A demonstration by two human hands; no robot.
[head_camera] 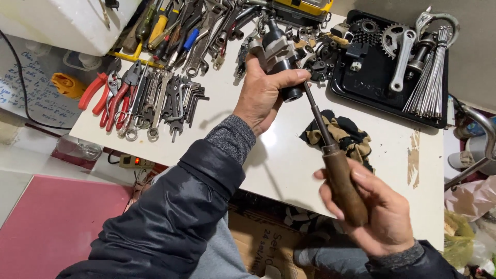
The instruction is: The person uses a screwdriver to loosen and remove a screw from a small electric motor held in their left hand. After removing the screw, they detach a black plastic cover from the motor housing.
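At upper left, pliers and wrenches lie ranked. At centre, a black cylindrical part is gripped steady by the left hand; the screwdriver, clasped by the right hand, is seated in its end.

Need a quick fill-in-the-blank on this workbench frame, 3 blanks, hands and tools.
1. The right hand grips a screwdriver by its ____ handle.
2. The screwdriver's shaft enters the open end of the black metal part held in the ____ hand.
3. The bundle of spokes rests on a ____ tray at the far right of the table.

Missing words: wooden; left; black
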